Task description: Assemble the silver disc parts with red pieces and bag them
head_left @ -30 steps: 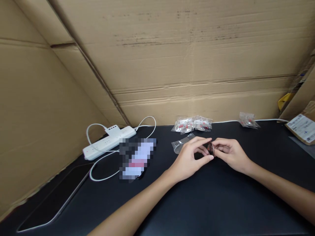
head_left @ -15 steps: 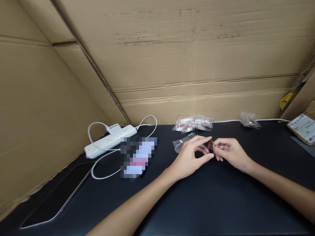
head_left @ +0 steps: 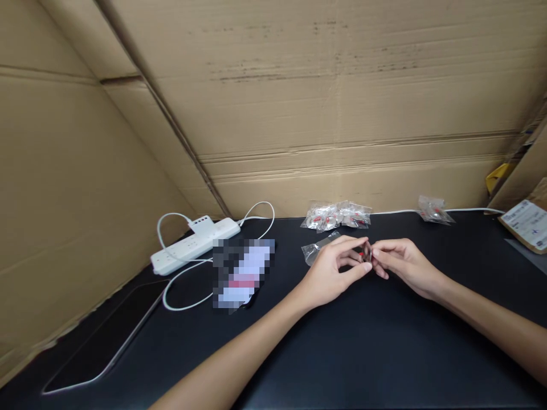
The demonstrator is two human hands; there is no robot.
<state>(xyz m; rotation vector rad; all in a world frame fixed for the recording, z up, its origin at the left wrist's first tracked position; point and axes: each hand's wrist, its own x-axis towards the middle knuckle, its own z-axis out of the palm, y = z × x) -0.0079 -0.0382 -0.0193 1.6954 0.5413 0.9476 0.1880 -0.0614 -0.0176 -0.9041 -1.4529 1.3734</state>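
My left hand (head_left: 327,276) grips a small round, shiny piece with a red part (head_left: 367,254) by its edge, between thumb and fingers, above the table. From the right, my right hand (head_left: 404,263) is closed in a pinch at the piece's other side; its fingertips touch it. What kind of thing the piece is, I cannot make out, since fingers cover part of it. Just behind my left hand lies a flat clear plastic bag (head_left: 311,253), partly hidden by the hand.
Several clear bags with round, red-marked pieces (head_left: 335,216) lie along the cardboard wall (head_left: 342,114). Another such bag (head_left: 433,210) is farther right. At left are a power strip (head_left: 188,250) with white cables, a blurred-out object (head_left: 245,276) and a dark tablet (head_left: 106,336). A labelled packet (head_left: 527,225) lies far right.
The piece has turned slightly between my fingers, and my right fingertips have shifted a little on its edge. The whole view has moved slightly; the bags stay in place.
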